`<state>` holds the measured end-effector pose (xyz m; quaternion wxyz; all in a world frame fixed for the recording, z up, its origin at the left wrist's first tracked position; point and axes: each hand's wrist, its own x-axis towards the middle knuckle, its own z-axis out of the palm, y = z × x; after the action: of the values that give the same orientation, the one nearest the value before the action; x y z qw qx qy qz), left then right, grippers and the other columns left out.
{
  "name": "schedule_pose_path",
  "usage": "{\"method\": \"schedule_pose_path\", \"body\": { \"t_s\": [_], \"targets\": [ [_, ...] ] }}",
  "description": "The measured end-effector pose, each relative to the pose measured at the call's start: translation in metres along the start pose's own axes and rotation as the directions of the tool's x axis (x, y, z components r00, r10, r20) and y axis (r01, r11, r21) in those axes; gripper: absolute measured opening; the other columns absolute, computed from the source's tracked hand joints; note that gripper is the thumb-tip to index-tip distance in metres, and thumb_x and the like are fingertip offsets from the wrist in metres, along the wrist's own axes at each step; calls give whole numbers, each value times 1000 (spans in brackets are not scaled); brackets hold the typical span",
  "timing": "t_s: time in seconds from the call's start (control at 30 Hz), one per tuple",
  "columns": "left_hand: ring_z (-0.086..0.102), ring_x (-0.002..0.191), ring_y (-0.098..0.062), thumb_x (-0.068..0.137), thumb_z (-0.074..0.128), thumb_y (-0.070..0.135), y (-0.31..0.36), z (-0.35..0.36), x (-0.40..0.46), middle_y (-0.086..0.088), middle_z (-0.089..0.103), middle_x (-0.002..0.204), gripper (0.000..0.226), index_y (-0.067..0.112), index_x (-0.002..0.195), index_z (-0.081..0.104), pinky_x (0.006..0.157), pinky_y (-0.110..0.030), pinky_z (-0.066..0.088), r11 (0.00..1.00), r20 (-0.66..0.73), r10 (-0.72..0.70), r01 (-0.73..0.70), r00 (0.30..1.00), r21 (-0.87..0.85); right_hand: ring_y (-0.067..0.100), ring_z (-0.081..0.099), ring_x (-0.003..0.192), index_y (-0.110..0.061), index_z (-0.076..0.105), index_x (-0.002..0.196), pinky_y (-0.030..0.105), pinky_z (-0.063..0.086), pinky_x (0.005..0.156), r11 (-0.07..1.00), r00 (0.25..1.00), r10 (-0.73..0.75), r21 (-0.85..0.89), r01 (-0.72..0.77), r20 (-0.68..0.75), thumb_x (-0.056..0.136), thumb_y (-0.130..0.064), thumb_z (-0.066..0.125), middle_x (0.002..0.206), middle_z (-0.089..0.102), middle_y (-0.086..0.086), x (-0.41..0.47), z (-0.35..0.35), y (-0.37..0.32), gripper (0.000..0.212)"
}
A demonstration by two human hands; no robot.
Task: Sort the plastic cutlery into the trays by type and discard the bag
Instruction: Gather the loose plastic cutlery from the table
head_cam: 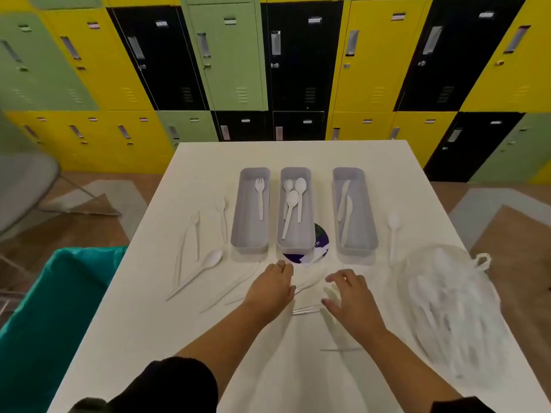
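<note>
Three grey trays stand side by side on the white table: the left tray holds one fork, the middle tray three spoons, the right tray two knives. Loose white cutlery lies left of the trays: two forks, a knife and a spoon. Another spoon lies right of the trays. A clear plastic bag with several pieces inside rests at the right. My left hand and my right hand hover palm down over scattered pieces near the front, fingers spread.
A round dark purple sticker shows on the table under the middle tray. A bin with a teal liner stands left of the table. Coloured lockers line the wall behind. A grey chair is at the far left.
</note>
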<state>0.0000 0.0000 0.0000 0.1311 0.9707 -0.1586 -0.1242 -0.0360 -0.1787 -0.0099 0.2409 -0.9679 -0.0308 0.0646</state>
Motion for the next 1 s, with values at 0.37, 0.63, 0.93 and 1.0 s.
{"method": "schedule_pose_path", "body": {
  "t_s": [0.37,0.63,0.93,1.0],
  "targets": [
    [52,105,-27,94,44,12,-1,21,6,-14,53,118,22,3,114,47,87,-32,43,996,116,-88,87,989,12,17,48,105,-22,61,107,21,37,81,994,998,-38,-103,43,43,89,-22,59,115,55,-4,0,9,11,18],
    [48,85,-21,90,41,0,5,26,4,-14,52,102,17,7,104,45,79,-28,44,988,126,-121,132,985,-83,17,49,100,-22,60,103,24,35,85,981,992,-114,-150,120,48,91,-20,54,108,60,-7,3,16,9,13],
    [52,76,-23,97,36,9,24,16,-8,-9,54,80,7,12,103,34,66,-26,42,856,221,-78,178,972,-485,21,54,73,-19,65,81,28,43,63,976,974,-217,-44,215,-59,79,-8,66,82,64,-3,3,24,-15,11],
    [53,79,-26,99,32,15,22,15,-12,-16,60,88,5,12,98,37,71,-33,41,821,233,-100,212,967,-531,21,55,79,-16,66,86,27,45,65,971,968,-238,2,239,-84,81,-6,65,88,64,-1,3,21,-20,12]
  ]
}}
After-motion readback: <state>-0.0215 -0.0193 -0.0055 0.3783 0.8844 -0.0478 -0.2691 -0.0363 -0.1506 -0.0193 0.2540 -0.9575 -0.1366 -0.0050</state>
